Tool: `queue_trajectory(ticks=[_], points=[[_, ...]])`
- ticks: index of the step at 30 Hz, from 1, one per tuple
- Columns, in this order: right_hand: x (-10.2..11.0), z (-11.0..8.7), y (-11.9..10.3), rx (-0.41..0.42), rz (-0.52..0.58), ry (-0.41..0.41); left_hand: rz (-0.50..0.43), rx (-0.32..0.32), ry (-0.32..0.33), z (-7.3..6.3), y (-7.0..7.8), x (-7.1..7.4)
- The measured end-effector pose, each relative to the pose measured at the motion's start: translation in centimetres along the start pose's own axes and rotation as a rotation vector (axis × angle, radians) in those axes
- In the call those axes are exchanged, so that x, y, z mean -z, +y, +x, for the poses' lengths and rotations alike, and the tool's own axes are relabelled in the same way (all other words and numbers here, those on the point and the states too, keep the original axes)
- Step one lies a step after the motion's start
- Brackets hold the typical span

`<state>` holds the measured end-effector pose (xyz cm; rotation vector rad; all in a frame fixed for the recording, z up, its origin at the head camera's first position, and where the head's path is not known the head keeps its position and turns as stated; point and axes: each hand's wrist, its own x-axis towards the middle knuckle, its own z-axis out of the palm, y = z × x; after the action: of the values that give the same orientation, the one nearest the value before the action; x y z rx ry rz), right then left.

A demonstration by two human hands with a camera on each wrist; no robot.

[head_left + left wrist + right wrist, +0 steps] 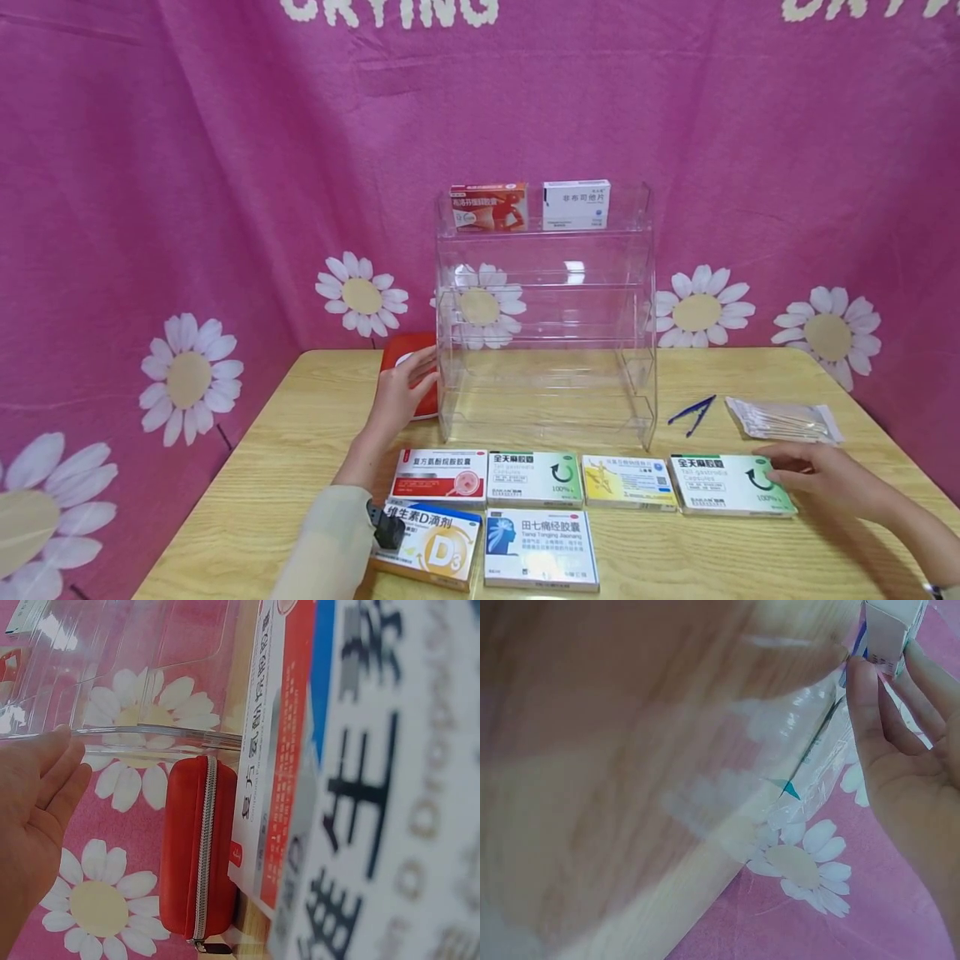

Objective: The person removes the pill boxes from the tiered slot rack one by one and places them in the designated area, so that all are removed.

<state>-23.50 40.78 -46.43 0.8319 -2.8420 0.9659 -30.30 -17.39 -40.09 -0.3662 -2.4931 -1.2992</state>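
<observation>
My left hand [405, 387], fingers fairly straight, touches the left side of a clear acrylic display rack [546, 417] with stepped shelves. In the left wrist view, its fingertips meet the rack's edge [172, 733]. At the right end of the front row, my right hand [817, 475] pinches the end of a green-and-white capsule box [720, 483], which lies on the table. The right wrist view shows thumb and fingers on either side of the box end [889, 634]. On the rack's top shelf stand a red medicine box [487, 208] and a white one [576, 206].
Other medicine boxes lie in front of the rack: red-and-white [440, 477], green-and-white [534, 479], yellow [628, 482], orange vitamin D [450, 550], blue-and-white [540, 550]. A red zip case [196, 847] sits behind my left hand. Blue tweezers [693, 415] and bagged cotton swabs [783, 419] lie right.
</observation>
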Motion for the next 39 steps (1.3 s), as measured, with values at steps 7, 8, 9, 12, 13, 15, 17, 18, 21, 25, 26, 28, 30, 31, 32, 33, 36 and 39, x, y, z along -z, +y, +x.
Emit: queue_trajectory(ticks=[7,8,9,12,13,15,17,18,21,25,26,28,30,31,32,33,36,39], points=[[-0.3,0.1,0.0,0.031,-0.051,0.031,0.002,-0.003,0.006,0.0,-0.1,0.0],[-0.3,0.0,-0.1,0.022,-0.06,0.039,0.0,-0.002,0.006,0.0,-0.1,0.0],[-0.4,0.0,-0.3,0.007,-0.072,0.056,0.0,-0.001,0.006,0.0,-0.1,0.0],[-0.4,0.0,-1.1,-0.042,-0.105,0.135,-0.005,0.003,0.004,0.1,-0.1,-0.1],[-0.4,0.0,-1.4,-0.048,-0.108,0.171,-0.003,0.005,0.003,0.1,-0.1,-0.1],[-0.2,0.4,-2.0,-0.046,-0.12,0.237,0.002,0.008,-0.001,0.1,-0.1,-0.1],[0.0,1.3,-2.6,-0.003,-0.142,0.301,0.01,0.006,-0.002,0.1,-0.1,-0.1],[0.1,1.9,-3.0,0.023,-0.163,0.33,0.011,0.004,0.0,0.1,-0.1,0.0],[0.7,4.0,-4.4,0.078,-0.23,0.413,0.015,-0.002,0.005,0.1,-0.2,0.0],[1.9,7.1,-6.7,0.081,-0.269,0.488,0.013,-0.005,0.001,0.1,-0.2,0.0],[2.2,8.0,-7.3,0.088,-0.268,0.5,0.011,-0.004,0.001,0.1,-0.2,0.0],[2.8,9.6,-8.4,0.107,-0.273,0.523,0.012,-0.002,-0.001,0.1,-0.3,0.0],[3.4,11.2,-9.4,0.134,-0.264,0.553,0.014,0.001,-0.003,0.1,-0.3,-0.1],[3.6,11.9,-9.8,0.144,-0.265,0.573,0.014,0.002,-0.004,0.1,-0.4,-0.1],[3.9,12.7,-10.2,0.16,-0.272,0.591,0.013,0.002,-0.003,0.1,-0.4,-0.1],[4.2,13.4,-10.7,0.161,-0.274,0.605,0.013,0.001,-0.002,0.1,-0.4,-0.1],[5.1,15.7,-12.0,0.152,-0.249,0.632,0.012,-0.009,0.004,0.0,-0.5,-0.2],[6.2,17.9,-13.4,0.141,-0.217,0.64,0.01,-0.017,0.008,0.0,-0.4,-0.2]])
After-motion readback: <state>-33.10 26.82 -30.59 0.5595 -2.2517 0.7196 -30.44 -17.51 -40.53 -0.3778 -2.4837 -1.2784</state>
